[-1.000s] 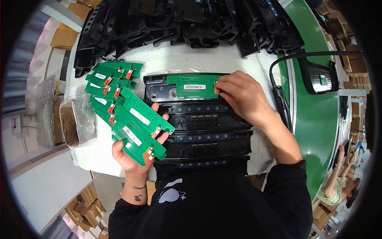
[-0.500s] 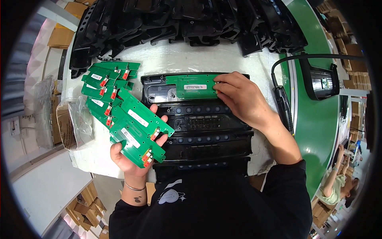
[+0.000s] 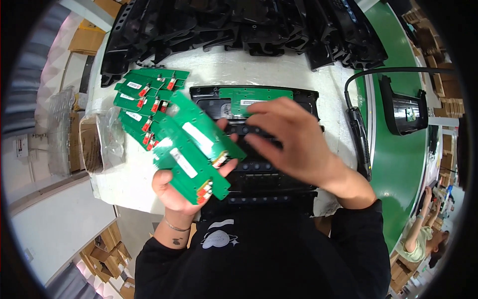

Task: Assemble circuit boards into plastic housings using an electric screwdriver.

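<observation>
My left hand (image 3: 175, 195) grips two green circuit boards, one overlapping the other. The nearer board (image 3: 186, 174) and the farther board (image 3: 209, 130) each carry a white label and small red-and-white connectors. My right hand (image 3: 291, 142) is empty, its fingers apart and slightly blurred, above the black plastic housings. Behind it, a seated circuit board (image 3: 234, 93) lies in the farthest housing (image 3: 204, 92), partly covered by my fingers. More black housings (image 3: 279, 182) lie in rows toward me, with round dark buttons along them. Left of these, a pile of green boards (image 3: 144, 102) rests on the white table covering.
Black plastic parts (image 3: 234, 30) are heaped along the far edge. At the right, a corded black tool (image 3: 357, 139) lies by the table edge, near a black frame (image 3: 406, 107) on the green surface. A plastic-lined carton (image 3: 92, 144) stands left; a person (image 3: 423, 229) is far right.
My right hand has let go of the board in the farthest housing and moved left and nearer me. The two boards in my left hand have shifted right.
</observation>
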Demonstrator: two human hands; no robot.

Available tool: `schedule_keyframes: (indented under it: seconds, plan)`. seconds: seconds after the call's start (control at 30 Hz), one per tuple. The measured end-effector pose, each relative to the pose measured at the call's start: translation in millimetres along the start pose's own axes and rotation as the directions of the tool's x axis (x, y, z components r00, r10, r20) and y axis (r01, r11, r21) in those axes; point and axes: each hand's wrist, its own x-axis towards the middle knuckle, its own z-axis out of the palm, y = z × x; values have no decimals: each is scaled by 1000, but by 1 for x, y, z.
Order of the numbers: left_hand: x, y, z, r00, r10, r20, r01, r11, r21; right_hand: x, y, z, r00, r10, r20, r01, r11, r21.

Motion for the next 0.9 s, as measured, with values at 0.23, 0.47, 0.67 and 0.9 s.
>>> schedule_keyframes:
  seconds: [0.23, 0.47, 0.67, 0.9]
  plan:
    - [-12, -7, -23, 984, -108, 142, 133, 975, -179, 2, -35, 17, 996, 69, 57, -67, 997, -41]
    - [-8, -15, -11, 953, -196, 231, 248, 942, -225, -5, -29, 16, 998, 40, 39, -40, 999, -9]
    - [-14, -16, -1, 978, -198, 68, 201, 978, -46, 3, -35, 9, 969, 190, 159, -187, 982, -35]
    - [-44, 17, -15, 998, 64, -8, -64, 997, 42, -23, -6, -27, 998, 59, 8, -58, 991, -121]
